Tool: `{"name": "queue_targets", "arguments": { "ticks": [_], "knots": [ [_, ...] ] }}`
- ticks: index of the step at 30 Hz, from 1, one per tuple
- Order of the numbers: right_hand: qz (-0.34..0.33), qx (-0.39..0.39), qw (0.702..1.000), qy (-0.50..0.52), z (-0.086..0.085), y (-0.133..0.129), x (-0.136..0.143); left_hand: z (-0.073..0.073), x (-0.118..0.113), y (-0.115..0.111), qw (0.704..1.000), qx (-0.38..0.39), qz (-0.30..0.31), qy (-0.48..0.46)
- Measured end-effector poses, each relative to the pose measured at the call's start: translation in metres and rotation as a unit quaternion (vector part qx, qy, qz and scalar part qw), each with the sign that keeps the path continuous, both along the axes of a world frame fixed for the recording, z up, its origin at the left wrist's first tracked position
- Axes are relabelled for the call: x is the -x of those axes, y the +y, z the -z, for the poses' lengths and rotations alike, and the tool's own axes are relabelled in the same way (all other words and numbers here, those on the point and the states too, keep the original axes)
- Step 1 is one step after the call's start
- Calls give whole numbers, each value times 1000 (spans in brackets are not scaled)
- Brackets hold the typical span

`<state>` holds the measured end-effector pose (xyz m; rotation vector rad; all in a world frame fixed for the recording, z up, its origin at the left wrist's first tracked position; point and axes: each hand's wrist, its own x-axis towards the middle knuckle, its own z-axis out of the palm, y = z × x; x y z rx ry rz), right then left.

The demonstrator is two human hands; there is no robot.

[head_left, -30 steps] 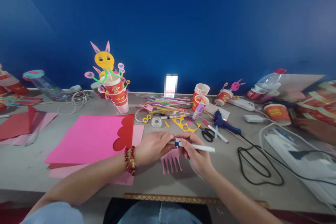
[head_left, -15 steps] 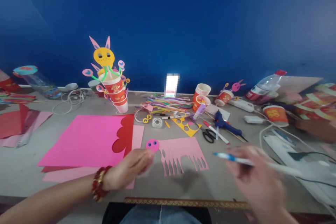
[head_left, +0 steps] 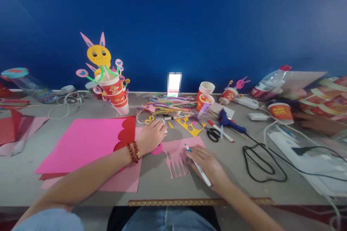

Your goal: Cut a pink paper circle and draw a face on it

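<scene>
My left hand, with a red bead bracelet on the wrist, reaches over the roll of clear tape. Its fingers curl down on the roll, which they mostly cover. Under that wrist lies a pink paper disc, its upper part hidden. My right hand grips a white marker with a blue tip pointing up and left. This hand rests on a light pink paper with cut strips along its near side, covering its right part.
Pink and red sheets lie at left, below a cup figure. Scissors, a blue glue gun and a yellow paper with holes lie beyond my right hand. Another person's hand is at far right.
My left hand has left the pink disc with eyes and moved up to the tape. My right hand, with the marker, has come left and down onto the pink paper.
</scene>
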<state>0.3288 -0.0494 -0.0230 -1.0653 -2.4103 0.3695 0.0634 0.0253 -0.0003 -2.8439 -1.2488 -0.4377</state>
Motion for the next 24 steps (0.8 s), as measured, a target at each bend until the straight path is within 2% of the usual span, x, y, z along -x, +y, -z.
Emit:
{"name": "queue_targets", "arguments": {
  "ticks": [5,7,11,13,16,18,21,24],
  "knots": [
    [-28,-16,999,-23,4,9,-20,4,1,-35,988,30,147,-17],
    [-41,-20,999,-21,3,14,-24,7,-1,-48,983,47,176,-30],
    [-64,-36,997,-11,0,22,-27,13,-5,-60,980,53,189,-20],
    [-54,-30,998,10,-5,20,-24,15,-5,-61,981,41,190,-5],
    [14,39,996,82,-12,9,-12,15,-3,-60,980,30,198,7],
    [75,114,981,139,-13,2,0,14,-3,-60,979,30,202,10],
    [93,205,953,203,-10,-2,17,14,-3,-60,979,29,199,7],
    [94,207,950,213,-3,3,25,14,-3,-59,980,27,197,4]
  ]
}}
